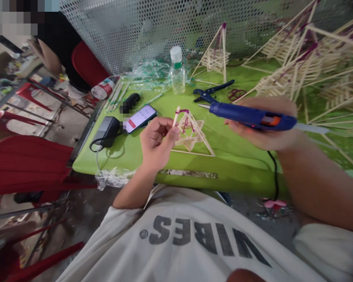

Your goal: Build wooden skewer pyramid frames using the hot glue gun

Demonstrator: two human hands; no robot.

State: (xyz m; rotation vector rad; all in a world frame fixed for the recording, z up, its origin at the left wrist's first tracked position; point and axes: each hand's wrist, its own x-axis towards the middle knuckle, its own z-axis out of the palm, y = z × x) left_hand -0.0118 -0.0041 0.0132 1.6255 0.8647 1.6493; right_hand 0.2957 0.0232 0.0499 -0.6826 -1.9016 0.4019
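Observation:
My left hand (159, 141) pinches a pale wooden stick (175, 116) at the left side of a small stick frame (207, 141). Purple cord (186, 124) hangs inside that frame, above a star-shaped piece made of thin sticks. In my right hand (261, 135) is a blue hot glue gun (238, 113), its metal nozzle pointing left, just above and right of the frame's top. A clear glue stick (312, 128) sticks out of the gun's rear, and a black cable runs down from it.
Blue pliers (211, 92), a clear bottle (177, 72) and a lit phone (139, 118) lie or stand on the green table (235, 164). Several finished-looking stick pyramids (300, 70) crowd the right. A black power bank (107, 131) sits left. Another person (61, 43) is at the far left.

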